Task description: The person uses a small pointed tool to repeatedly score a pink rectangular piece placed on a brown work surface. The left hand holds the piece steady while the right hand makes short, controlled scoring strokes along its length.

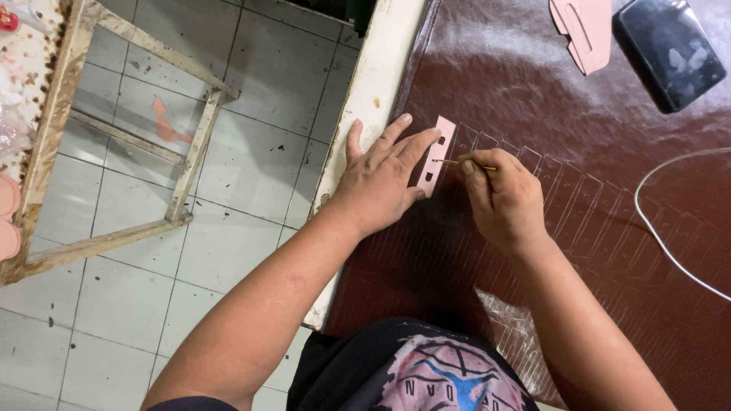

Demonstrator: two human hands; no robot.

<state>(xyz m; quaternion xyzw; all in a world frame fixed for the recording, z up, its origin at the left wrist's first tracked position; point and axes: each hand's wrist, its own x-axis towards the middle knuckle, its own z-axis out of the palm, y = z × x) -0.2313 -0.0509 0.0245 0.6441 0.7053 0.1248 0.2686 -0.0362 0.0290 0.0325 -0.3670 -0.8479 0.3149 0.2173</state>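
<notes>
Your left hand (378, 181) lies flat, fingers spread, pressing a small pink slotted rectangular template (435, 154) onto the dark brown leather sheet (533, 84) on the table. Your right hand (504, 199) pinches a thin wooden-handled marking tool (457, 162) at the template's edge. A long row of traced outlines (586, 202) already runs rightward; the leather left of the template looks unmarked.

Both bare forearms reach forward from the bottom of the view and converge, hands close together but not touching. The left hand (378, 181) lies palm down, wrist straight, fingers spread and stretched forward, thumb splayed out to the left, the index and middle fingertips pressing flat. The right hand (501, 196) is curled into a loose fist, knuckles up, wrist slightly bent inward, thumb and forefinger pinched together at the tip, pointing toward the left hand's fingers
</notes>
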